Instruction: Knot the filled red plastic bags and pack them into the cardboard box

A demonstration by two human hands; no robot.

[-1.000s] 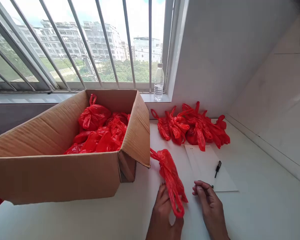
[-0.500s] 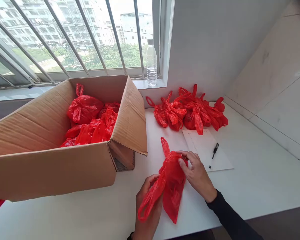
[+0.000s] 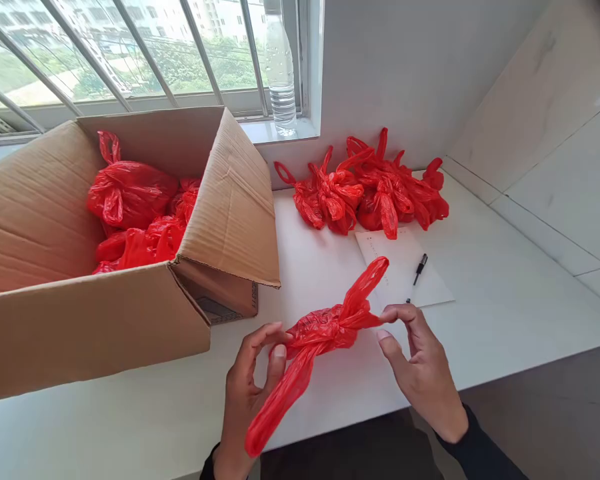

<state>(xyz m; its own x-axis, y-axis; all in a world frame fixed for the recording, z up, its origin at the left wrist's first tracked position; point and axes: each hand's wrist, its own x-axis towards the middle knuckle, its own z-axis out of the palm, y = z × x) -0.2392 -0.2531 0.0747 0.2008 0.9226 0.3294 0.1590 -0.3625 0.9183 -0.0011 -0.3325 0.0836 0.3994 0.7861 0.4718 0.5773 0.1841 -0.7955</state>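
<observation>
A knotted red plastic bag (image 3: 330, 330) is between my two hands, over the front of the white table. Its contents are hidden. One long handle loop points up and away, and the other hangs down toward me. My left hand (image 3: 253, 380) grips the bag's left end between thumb and fingers, partly behind the lower loop. At the other side, my right hand (image 3: 420, 363) loosely pinches a pointed corner of the bag at the tips of thumb and forefinger. Its other fingers are curled.
An open cardboard box (image 3: 95, 320) at left holds several red bags (image 3: 135, 193). More knotted red bags (image 3: 380, 193) are heaped against the wall. A paper sheet (image 3: 433, 290) carries a black pen (image 3: 420, 268). On the windowsill stands a clear water bottle (image 3: 281, 80).
The bag has turned from hanging upright to lying sideways, its knot and loops now facing up. My right hand has moved right and down to a corner; my left has shifted left. The view has tilted down.
</observation>
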